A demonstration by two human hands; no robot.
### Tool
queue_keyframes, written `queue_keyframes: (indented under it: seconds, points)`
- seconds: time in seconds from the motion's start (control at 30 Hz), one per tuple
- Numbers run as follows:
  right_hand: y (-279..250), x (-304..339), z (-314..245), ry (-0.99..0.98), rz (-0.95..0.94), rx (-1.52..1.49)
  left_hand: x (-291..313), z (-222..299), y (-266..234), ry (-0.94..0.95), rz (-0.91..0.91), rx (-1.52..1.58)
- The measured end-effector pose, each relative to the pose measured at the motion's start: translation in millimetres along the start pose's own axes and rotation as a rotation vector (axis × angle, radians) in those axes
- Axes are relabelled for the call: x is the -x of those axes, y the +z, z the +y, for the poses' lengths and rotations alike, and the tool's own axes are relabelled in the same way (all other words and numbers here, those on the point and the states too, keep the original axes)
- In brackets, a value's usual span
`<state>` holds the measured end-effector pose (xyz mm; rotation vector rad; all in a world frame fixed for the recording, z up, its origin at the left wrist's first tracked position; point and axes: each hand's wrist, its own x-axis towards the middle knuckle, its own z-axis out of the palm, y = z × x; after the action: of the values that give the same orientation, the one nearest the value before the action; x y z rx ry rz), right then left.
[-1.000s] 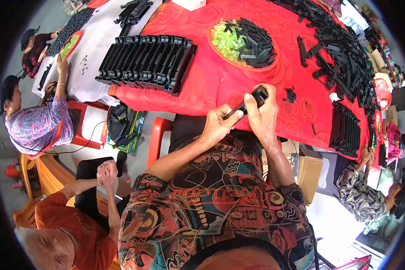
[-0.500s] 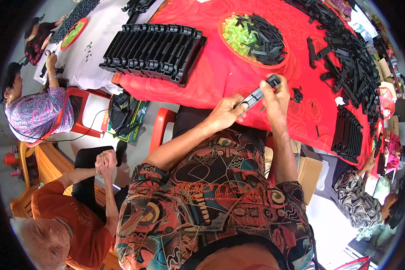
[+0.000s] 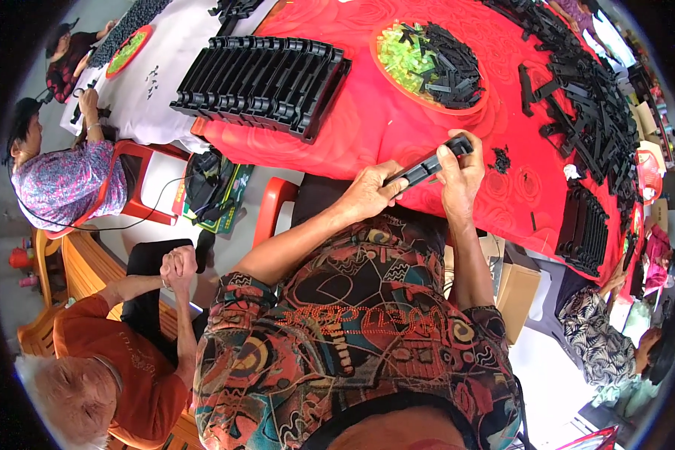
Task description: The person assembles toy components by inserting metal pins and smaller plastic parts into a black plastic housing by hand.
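Between my two hands is a long black plastic part (image 3: 426, 165), tilted up toward the right above the near edge of the red-covered table. My left hand (image 3: 373, 189) is closed around its lower left end. Up at the right end, my right hand (image 3: 459, 172) grips it with the thumb on the upper face. Beyond it sits an orange-rimmed bowl (image 3: 481, 100) holding yellow-green pieces (image 3: 403, 60) and small black strips (image 3: 451, 66). A row of similar black parts (image 3: 262, 82) lies side by side to the left of the bowl.
Many loose black parts (image 3: 585, 112) are heaped along the table's right side, above another stacked row (image 3: 582, 229). A small dark cluster (image 3: 501, 159) lies near my right hand. A person in orange (image 3: 120, 360) sits close on my left, near a red chair (image 3: 275, 206).
The black part has turned in my hands, so its dark recessed side now shows instead of a shiny grey face. My hands have shifted slightly, still gripping both ends.
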<state>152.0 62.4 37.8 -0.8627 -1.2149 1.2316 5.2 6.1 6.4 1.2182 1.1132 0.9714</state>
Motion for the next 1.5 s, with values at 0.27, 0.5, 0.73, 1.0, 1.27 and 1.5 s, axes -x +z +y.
queue_keyframes:
  seconds: [0.27, 0.5, 0.73, 1.0, 1.27, 1.5]
  points:
    - [-8, -1, 18, 0.141, 0.092, -0.142, -3, -21, 0, -0.019, 0.18, -0.055]
    - [0, -12, 6, 0.046, 0.164, -0.388, 33, -28, -16, -0.289, 0.365, -0.003]
    - [45, -26, 26, 0.09, -0.015, -0.631, 28, -44, -17, -0.197, 0.432, -0.077]
    - [56, -27, 20, 0.133, -0.016, -0.558, 27, -44, -17, -0.184, 0.486, -0.207]
    - [69, -20, 29, 0.111, -0.076, -0.327, 22, -42, -15, -0.216, 0.484, -0.097]
    - [68, -20, 33, 0.098, -0.077, -0.277, 18, -49, -15, -0.149, 0.534, -0.338]
